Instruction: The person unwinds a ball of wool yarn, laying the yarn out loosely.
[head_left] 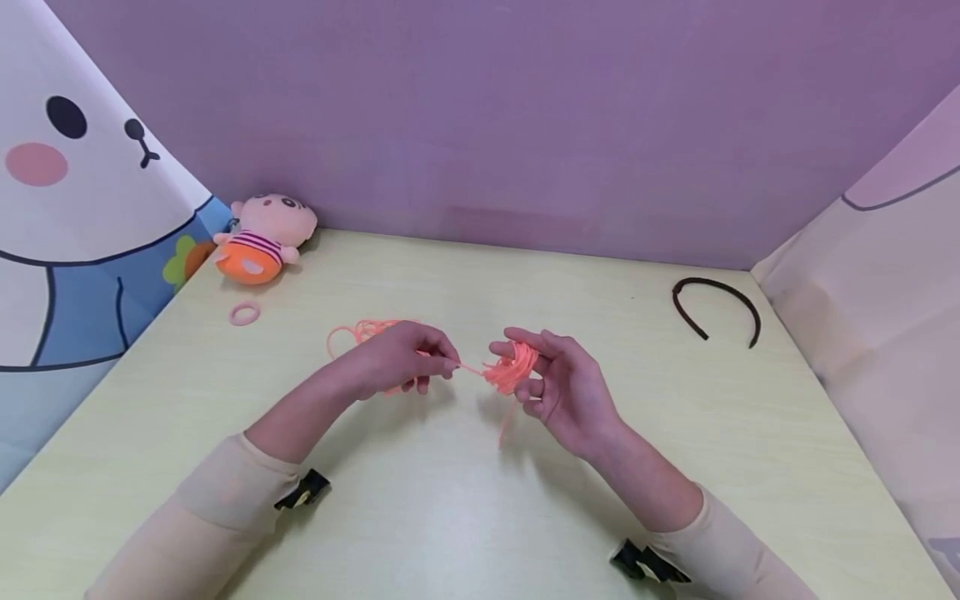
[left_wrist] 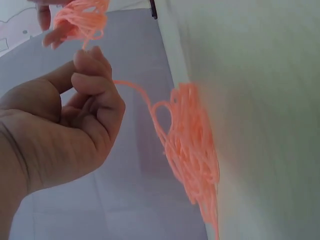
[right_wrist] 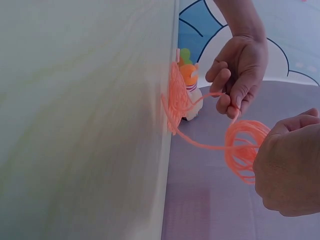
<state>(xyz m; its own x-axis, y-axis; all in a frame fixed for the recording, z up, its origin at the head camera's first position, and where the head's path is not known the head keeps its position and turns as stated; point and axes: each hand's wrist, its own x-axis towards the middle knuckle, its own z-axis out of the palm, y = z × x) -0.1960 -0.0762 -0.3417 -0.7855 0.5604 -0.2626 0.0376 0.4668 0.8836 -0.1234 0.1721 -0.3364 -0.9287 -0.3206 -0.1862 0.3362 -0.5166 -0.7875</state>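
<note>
Between the thumb and fingertips of my left hand (head_left: pixel 408 358) a strand of coral-orange cord is pinched. The strand runs to a looped coil of cord (head_left: pixel 512 368), which my right hand (head_left: pixel 566 387) holds wound about its fingers, above the table. A loose end hangs below that coil. Beyond and partly behind my left hand lies a tangled pile of the same cord (head_left: pixel 367 328); the left wrist view shows the pile (left_wrist: pixel 192 145) on the tabletop, with one strand leading up to the pinching fingertips.
A pink plush doll (head_left: pixel 262 237) in orange and stripes sits at the back left corner of the table (head_left: pixel 465 517). In front of it lies a small pink ring (head_left: pixel 244 313). A dark headband (head_left: pixel 716 283) is at the back right. A purple wall panel (head_left: pixel 510 125) stands behind.
</note>
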